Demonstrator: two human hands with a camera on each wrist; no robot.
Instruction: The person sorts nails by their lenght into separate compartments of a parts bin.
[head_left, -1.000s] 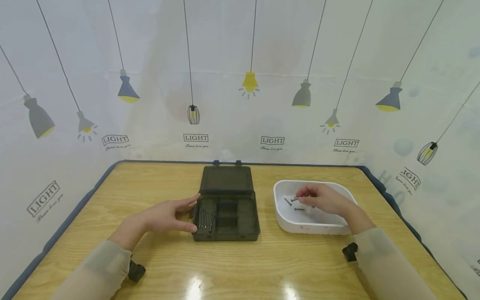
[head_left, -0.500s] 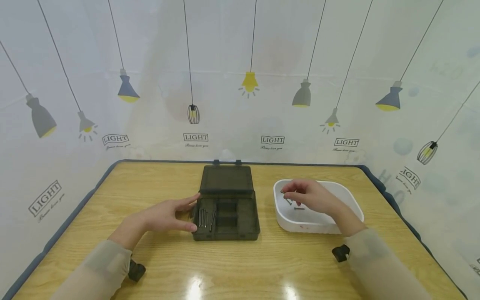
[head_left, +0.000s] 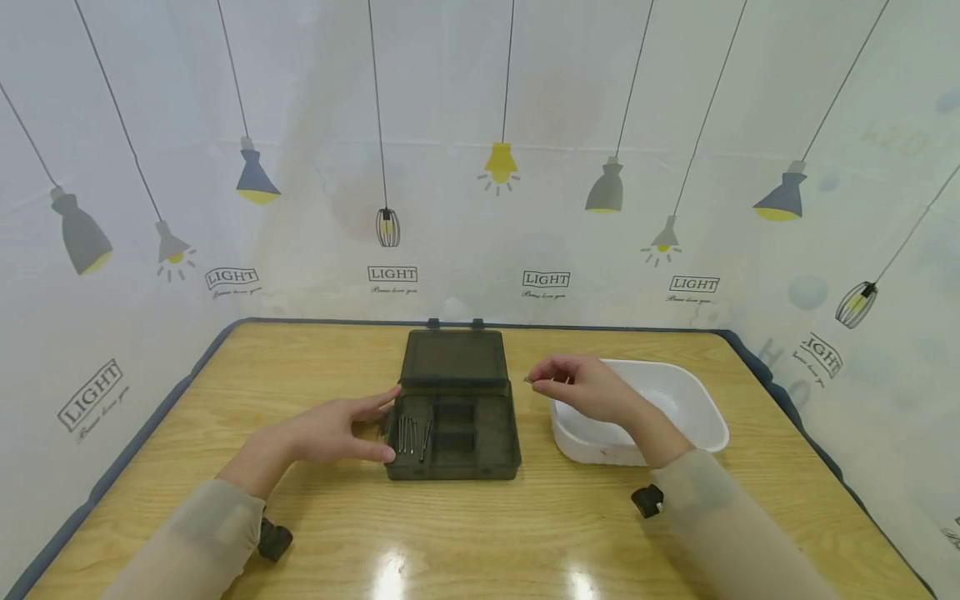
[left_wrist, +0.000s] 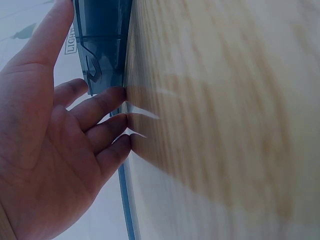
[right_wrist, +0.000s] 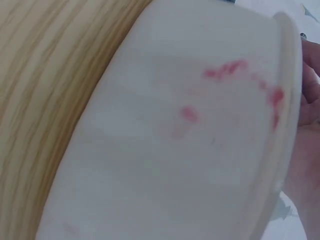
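Note:
An open dark translucent plastic case (head_left: 492, 425) lies mid-table, its lid (head_left: 453, 358) folded back. Several thin metal screws (head_left: 405, 435) lie in its left compartment. My left hand (head_left: 322, 432) rests with spread fingers against the case's left side, the thumb at the front left corner. In the left wrist view, loosely bent fingertips (left_wrist: 120, 142) touch the tabletop. My right hand (head_left: 588, 390) is above the left rim of a white tray (head_left: 592, 450), pinching a small screw (head_left: 528, 380) between thumb and fingers. Most of the screw is hidden by the fingers.
The wooden table (head_left: 480, 533) meets a wall hanging (head_left: 450, 167) printed with lamps at its back and sides. Red marks (right_wrist: 227, 69) stain the tray's outer wall. The right hand and forearm cover part of the tray's inside.
My right hand has lifted from inside the white tray and moved left past its rim, carrying the pinched screw toward the case. The left hand has stayed in place.

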